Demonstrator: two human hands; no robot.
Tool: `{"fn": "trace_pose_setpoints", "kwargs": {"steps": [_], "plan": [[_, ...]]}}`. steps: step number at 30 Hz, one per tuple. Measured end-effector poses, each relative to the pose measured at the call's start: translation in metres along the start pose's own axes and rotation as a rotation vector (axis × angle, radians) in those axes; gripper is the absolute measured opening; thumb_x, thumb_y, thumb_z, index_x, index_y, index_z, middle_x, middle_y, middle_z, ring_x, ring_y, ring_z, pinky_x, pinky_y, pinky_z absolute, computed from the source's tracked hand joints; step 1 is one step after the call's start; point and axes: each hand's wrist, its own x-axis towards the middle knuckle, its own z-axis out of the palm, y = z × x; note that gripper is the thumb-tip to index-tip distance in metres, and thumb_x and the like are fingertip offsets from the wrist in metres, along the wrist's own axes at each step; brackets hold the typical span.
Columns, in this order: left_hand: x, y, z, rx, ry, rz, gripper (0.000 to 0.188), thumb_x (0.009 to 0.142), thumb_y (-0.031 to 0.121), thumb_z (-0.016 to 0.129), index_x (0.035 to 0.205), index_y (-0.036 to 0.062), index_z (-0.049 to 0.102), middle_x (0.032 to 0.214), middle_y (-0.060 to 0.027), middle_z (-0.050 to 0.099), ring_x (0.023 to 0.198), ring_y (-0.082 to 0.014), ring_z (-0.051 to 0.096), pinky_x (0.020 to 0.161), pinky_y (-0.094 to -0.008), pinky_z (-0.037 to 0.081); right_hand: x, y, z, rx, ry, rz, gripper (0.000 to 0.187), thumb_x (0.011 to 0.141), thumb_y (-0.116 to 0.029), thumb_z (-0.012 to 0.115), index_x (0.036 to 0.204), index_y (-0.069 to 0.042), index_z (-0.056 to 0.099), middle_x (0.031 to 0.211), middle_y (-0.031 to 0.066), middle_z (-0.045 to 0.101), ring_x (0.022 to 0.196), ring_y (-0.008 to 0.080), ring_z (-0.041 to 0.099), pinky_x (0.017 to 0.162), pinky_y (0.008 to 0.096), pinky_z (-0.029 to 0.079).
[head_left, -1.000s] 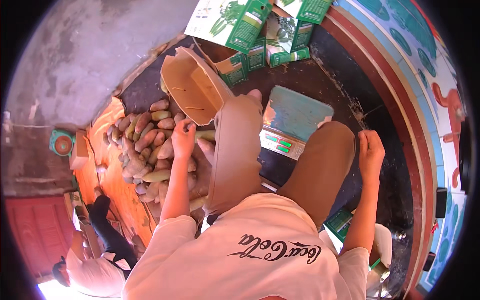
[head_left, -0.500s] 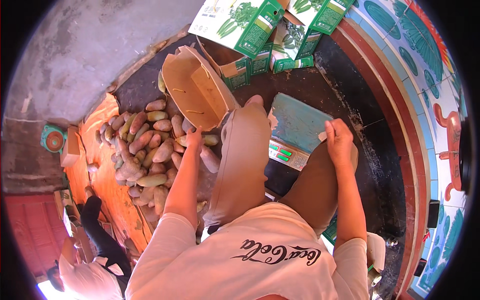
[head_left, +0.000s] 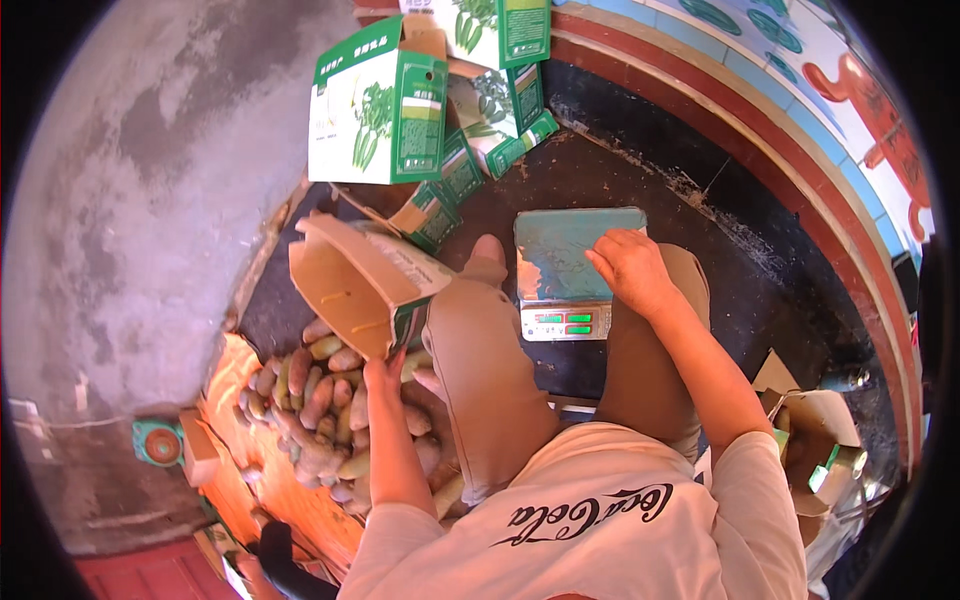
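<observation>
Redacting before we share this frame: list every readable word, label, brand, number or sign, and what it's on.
Pale shirt: large black script, legible; left unquoted for redaction.
Green-and-white cartons: white characters on a green panel, likewise unquoted; fine print too small to read.
Open cardboard box: outer print too blurred to read.
Scale: green-lit display and panel markings too small to read.
</observation>
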Motion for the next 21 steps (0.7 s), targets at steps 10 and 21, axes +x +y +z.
{"fn": "trace_pose_setpoints", "kwargs": {"steps": [10, 21], "plan": [[-0.111, 0.085, -0.073, 0.187, -0.063, 0.311, 0.036, 0.094, 0.008, 0.041, 0.126, -0.0051, 0.038, 0.119, -0.0218, 0.051, 0.093, -0.0438, 0.060, 0.083, -0.0468, 0.054, 0.000, -0.001, 0.012, 0.027, 0.021, -0.034, 0.017, 0.080, -0.019, 0.063, 0.072, -0.006, 0.056, 0.070, 0.0102, 0.056, 0.071, 0.0293, 0.058, 0.067, 0.0393, 0.046], [-0.233, 0.138, 0.043, -0.066, -0.388, 0.576, 0.033, 0.093, 0.013, 0.047, 0.124, 0.0014, 0.047, 0.119, -0.0130, 0.056, 0.103, -0.0291, 0.058, 0.092, -0.0485, 0.048, -0.003, -0.006, 0.019, 0.059, 0.068, -0.010, 0.020, 0.082, -0.023, 0.062, 0.074, -0.005, 0.059, 0.076, 0.0099, 0.061, 0.076, 0.0289, 0.060, 0.070, 0.0398, 0.048]]}}
